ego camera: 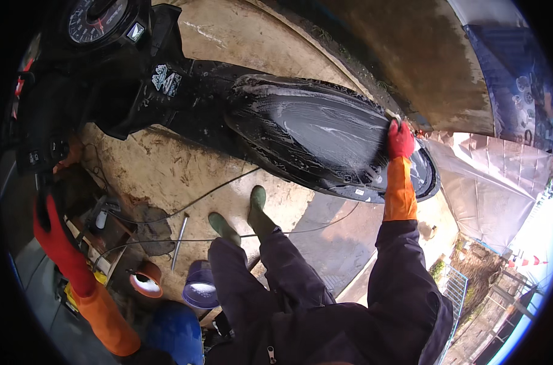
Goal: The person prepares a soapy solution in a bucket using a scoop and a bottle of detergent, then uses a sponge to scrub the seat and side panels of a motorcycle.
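Note:
A black motor scooter lies across the view, its long seat point(322, 125) wet and streaked with soap foam. My right hand point(400, 139), in a red glove with an orange cuff, is at the rear of the seat, closed on a pale item mostly hidden by the fingers, perhaps a sponge or brush. At the far left my left hand point(50, 219), in a red and black glove, is at the scooter's handlebar grip point(42, 182); its fingers seem wrapped round the grip. The round speedometer point(97, 20) shows at the upper left.
Below the scooter, a purple bucket point(201, 285) and an orange bucket point(147, 279) hold white foam. Near them are a blue drum point(175, 333) and a metal rod point(180, 242). A black hose point(203, 194) crosses the floor by my green boots point(258, 198). Plastic sheeting point(491, 173) hangs at right.

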A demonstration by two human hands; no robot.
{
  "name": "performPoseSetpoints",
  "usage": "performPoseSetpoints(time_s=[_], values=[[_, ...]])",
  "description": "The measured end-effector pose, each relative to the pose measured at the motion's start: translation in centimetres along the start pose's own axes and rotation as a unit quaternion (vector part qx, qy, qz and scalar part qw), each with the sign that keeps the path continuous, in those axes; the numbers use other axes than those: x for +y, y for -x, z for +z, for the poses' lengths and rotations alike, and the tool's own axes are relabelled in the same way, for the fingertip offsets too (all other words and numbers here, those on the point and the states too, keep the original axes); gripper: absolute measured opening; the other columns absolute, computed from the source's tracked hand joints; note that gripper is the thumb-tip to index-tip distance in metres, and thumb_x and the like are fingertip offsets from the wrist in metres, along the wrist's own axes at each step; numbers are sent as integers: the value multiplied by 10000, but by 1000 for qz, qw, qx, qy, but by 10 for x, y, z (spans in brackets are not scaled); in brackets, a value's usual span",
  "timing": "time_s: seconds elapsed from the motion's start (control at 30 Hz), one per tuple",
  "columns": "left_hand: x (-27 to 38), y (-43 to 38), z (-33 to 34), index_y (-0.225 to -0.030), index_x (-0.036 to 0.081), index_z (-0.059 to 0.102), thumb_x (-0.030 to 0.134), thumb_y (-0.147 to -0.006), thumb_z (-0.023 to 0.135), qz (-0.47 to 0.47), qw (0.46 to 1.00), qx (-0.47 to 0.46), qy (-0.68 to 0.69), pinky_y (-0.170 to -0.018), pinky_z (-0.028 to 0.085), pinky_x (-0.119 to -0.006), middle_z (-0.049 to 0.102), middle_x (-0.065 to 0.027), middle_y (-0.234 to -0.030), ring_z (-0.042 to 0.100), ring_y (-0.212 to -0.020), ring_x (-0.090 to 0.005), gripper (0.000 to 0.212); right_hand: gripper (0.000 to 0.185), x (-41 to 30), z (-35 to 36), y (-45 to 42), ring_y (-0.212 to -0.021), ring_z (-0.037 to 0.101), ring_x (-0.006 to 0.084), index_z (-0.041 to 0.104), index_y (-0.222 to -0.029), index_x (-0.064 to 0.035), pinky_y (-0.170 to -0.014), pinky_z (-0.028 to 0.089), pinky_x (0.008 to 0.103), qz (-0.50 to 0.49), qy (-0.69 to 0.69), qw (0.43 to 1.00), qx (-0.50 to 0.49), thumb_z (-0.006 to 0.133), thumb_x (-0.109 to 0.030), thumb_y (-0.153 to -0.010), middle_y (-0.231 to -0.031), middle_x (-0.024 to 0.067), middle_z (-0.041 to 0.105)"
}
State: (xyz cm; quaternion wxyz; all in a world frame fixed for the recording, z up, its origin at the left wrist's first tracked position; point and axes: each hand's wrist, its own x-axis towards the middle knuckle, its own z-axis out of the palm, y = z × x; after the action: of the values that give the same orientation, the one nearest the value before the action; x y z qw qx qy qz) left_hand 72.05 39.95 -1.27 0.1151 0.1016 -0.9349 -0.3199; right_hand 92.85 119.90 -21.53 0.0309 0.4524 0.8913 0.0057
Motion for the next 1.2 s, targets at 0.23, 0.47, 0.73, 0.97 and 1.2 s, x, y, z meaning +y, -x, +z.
performPoseSetpoints(time_s=[0.23, 0.47, 0.73, 0.97, 1.2], values=[[-5, -17, -8, -1361, -41, 605, 274, -1052, 565, 25, 997, -62, 38, -1064, 441, -343, 666, -178, -1308, 633, -1203, -238, 443, 394, -320, -6, 95, -1017, 666, 402, 739, -1175, -182, -918, 512, 507, -432, -241, 869, 20, 619, -457, -919, -1096, 144, 709], [-25, -14, 10, -1334, -50, 613, 294, -1055, 562, 30, 997, -63, 28, -1044, 449, -350, 672, -178, -1272, 637, -1178, -241, 446, 520, 126, -54, 64, -1122, 602, 447, 635, -1390, -286, -924, 512, 540, 114, 53, 978, 167, 637, -488, -912, -1242, 224, 617], [-19, -20, -6, -1336, -51, 617, 278, -1053, 556, 195, 974, -95, -68, -1040, 458, -356, 677, -188, -1251, 641, -1184, -251, 439, 525, -124, -25, 117, -953, 605, 399, 671, -1297, -216, -775, 474, 546, -164, -36, 977, 128, 713, -492, -852, -1049, 155, 629], [10, -9, 10, -1331, -67, 615, 326, -1052, 581, 61, 996, -65, -10, -1016, 464, -347, 684, -187, -1259, 649, -1154, -247, 483, 588, 106, -47, 103, -963, 669, 440, 643, -1352, -217, -799, 530, 566, 250, 20, 953, 172, 661, -577, -887, -1101, 228, 657], [-54, -44, -20, -1490, 33, 513, 129, -1074, 458, 152, 975, -106, -124, -1101, 426, -354, 574, -202, -1417, 607, -1244, -282, 430, 559, 28, -39, 133, -920, 640, 415, 686, -1281, -220, -787, 527, 533, -82, -27, 984, 153, 754, -528, -819, -1046, 173, 636]])
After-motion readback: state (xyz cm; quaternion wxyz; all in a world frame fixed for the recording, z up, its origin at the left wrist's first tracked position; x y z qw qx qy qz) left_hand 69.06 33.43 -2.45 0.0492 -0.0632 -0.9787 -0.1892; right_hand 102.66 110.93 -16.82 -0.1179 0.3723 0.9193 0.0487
